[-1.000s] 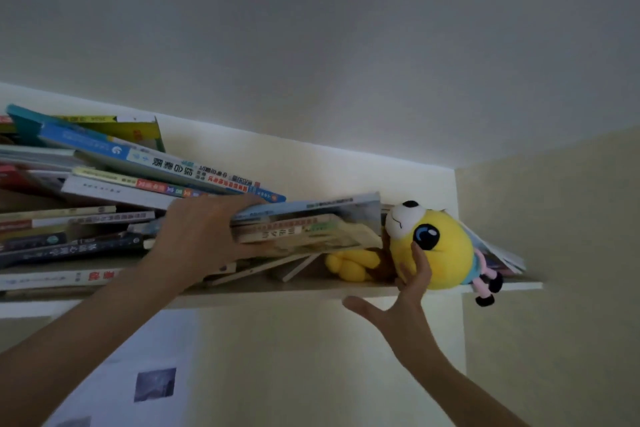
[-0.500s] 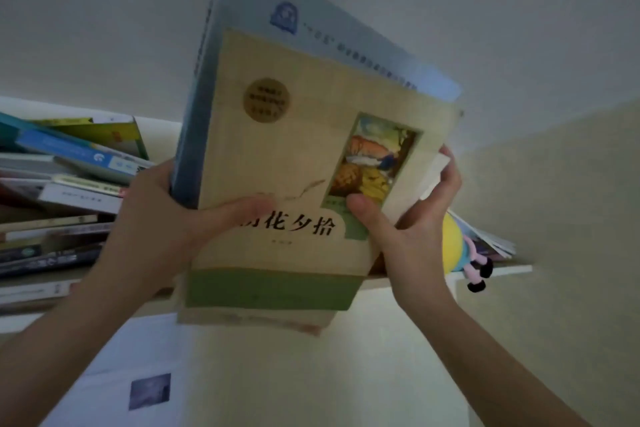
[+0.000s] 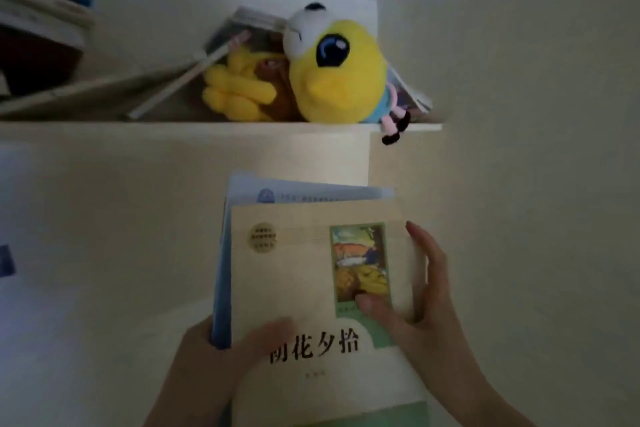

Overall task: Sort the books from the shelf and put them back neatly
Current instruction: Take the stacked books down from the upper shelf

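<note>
I hold a small stack of books below the shelf. The front one is a beige book with a green band and a small painting on its cover; a pale blue book lies behind it. My left hand grips the stack's lower left edge, thumb on the cover. My right hand grips the right edge, thumb on the cover and fingers along the side. Above, the shelf carries leaning books and a pile of books at the far left.
A yellow plush toy with a big blue eye lies at the shelf's right end, its feet dangling over the edge, with a smaller yellow plush beside it. More thin books stick out behind it. The wall corner is close on the right.
Both hands pulled the books off the shelf and brought them down below it. The view has dropped and shifted, so the plush toy and shelf now sit above the books.
</note>
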{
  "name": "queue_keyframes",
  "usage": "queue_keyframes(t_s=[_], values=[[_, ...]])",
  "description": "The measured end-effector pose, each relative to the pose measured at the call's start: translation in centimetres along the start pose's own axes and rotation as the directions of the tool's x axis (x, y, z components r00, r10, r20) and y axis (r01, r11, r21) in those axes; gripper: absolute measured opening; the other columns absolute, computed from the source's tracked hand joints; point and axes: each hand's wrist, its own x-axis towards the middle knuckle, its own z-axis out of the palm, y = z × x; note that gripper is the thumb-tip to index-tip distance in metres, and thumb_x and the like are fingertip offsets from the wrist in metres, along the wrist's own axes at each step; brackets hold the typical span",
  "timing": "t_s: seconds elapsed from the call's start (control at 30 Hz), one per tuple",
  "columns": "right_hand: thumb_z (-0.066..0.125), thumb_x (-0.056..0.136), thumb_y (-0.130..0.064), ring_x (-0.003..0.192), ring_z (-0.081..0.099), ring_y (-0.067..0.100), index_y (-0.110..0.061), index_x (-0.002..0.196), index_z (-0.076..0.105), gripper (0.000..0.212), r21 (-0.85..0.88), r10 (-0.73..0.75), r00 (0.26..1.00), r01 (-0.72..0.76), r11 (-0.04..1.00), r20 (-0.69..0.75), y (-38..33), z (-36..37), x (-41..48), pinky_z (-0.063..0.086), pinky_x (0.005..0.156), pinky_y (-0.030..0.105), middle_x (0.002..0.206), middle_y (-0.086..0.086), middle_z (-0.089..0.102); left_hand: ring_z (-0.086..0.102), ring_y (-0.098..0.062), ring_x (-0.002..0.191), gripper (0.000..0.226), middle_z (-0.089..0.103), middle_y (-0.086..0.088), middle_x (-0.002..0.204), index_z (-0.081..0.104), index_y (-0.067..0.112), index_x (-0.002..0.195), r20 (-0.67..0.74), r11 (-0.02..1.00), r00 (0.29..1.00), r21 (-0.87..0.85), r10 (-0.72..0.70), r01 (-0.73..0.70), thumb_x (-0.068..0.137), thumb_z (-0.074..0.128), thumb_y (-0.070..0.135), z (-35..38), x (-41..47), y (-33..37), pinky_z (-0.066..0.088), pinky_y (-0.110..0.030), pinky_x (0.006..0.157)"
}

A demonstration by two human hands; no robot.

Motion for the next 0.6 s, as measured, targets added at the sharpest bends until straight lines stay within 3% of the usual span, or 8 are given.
queue_keyframes(t_s=[0.07,0.1,0.2,0.3,0.4,0.47,0.53,0.6], values=[[0.076,0.066,-0.012,0.098,0.069,0.012,-0.045,0.128,0.033,0.083,0.002,0.173,0.984,-0.174,0.985,0.033,3.7,-1.0,-1.8,0.057,0.074,0.026,0.112,-0.017,0.067,0.06,-0.026,0.066,0.039,0.065,-0.005,0.056,0.058,0.005,0.076,0.009,0.988,0.988,-0.015,-0.156,0.156,0.059,0.087,0.025,1.5,1.4,-4.6,0.046,-0.032,0.057],[0.076,0.067,-0.013,0.097,0.069,0.013,-0.045,0.13,0.033,0.083,-0.005,0.251,0.967,-0.251,0.968,0.047,5.8,-1.3,-2.7,0.057,0.074,0.027,0.113,-0.014,0.067,0.061,-0.026,0.065,0.032,0.066,-0.004,0.055,0.059,0.005,0.076,0.011,0.971,0.971,-0.026,-0.238,0.238,0.065,0.084,0.021,2.3,2.0,-7.0,0.047,-0.032,0.056],[0.074,0.074,-0.008,0.094,0.069,0.012,-0.039,0.135,0.029,0.083,-0.058,0.481,0.872,-0.477,0.877,0.093,13.1,-1.4,-5.3,0.058,0.07,0.026,0.118,-0.004,0.063,0.064,-0.025,0.067,0.031,0.068,-0.001,0.053,0.062,0.007,0.079,0.028,0.896,0.896,-0.016,-0.443,0.444,0.067,0.085,0.025,3.7,3.9,-14.7,0.052,-0.035,0.062],[0.072,0.079,-0.006,0.089,0.07,0.009,-0.035,0.137,0.024,0.081,-0.137,0.654,0.743,-0.639,0.757,0.144,21.2,-1.0,-7.7,0.056,0.067,0.022,0.116,-0.004,0.062,0.058,-0.019,0.06,0.029,0.06,0.004,0.041,0.058,0.009,0.075,0.004,0.815,0.815,-0.027,-0.579,0.579,0.07,0.082,0.025,4.4,5.8,-22.0,0.042,-0.026,0.048],[0.073,0.081,-0.016,0.092,0.065,0.004,-0.035,0.141,0.016,0.085,-0.266,0.755,0.636,-0.709,0.653,0.159,28.5,-0.1,-10.2,0.055,0.069,0.019,0.12,-0.006,0.057,0.055,-0.017,0.058,0.033,0.058,-0.002,0.061,0.052,0.01,0.072,-0.057,0.755,0.753,-0.019,-0.656,0.656,0.073,0.081,0.024,5.0,7.6,-28.7,0.039,-0.024,0.047],[0.072,0.082,-0.018,0.101,0.06,0.005,-0.033,0.145,0.012,0.089,-0.322,0.793,0.586,-0.727,0.606,0.168,31.9,0.5,-11.6,0.055,0.073,0.021,0.126,-0.002,0.054,0.06,-0.018,0.063,0.032,0.061,-0.004,0.069,0.054,0.009,0.076,-0.08,0.751,0.749,-0.007,-0.658,0.66,0.072,0.082,0.022,4.9,8.3,-32.8,0.047,-0.026,0.051],[0.074,0.081,-0.019,0.109,0.057,0.012,-0.032,0.146,0.01,0.093,-0.366,0.825,0.532,-0.741,0.562,0.189,35.3,1.4,-12.4,0.054,0.086,0.031,0.13,-0.001,0.052,0.067,-0.024,0.073,0.036,0.069,-0.01,0.082,0.061,0.006,0.091,-0.094,0.759,0.756,0.003,-0.648,0.651,0.069,0.084,0.023,4.8,9.2,-36.8,0.057,-0.036,0.065],[0.079,0.076,-0.029,0.125,0.045,0.021,-0.031,0.148,0.005,0.104,-0.567,0.828,0.541,-0.64,0.519,0.147,37.3,2.0,-13.2,0.039,0.105,0.046,0.138,0.002,0.043,0.065,-0.03,0.097,0.061,0.066,-0.016,0.115,0.056,0.008,0.118,-0.114,0.784,0.794,0.127,-0.597,0.607,0.069,0.084,0.03,4.5,10.2,-40.0,0.054,-0.043,0.084]])
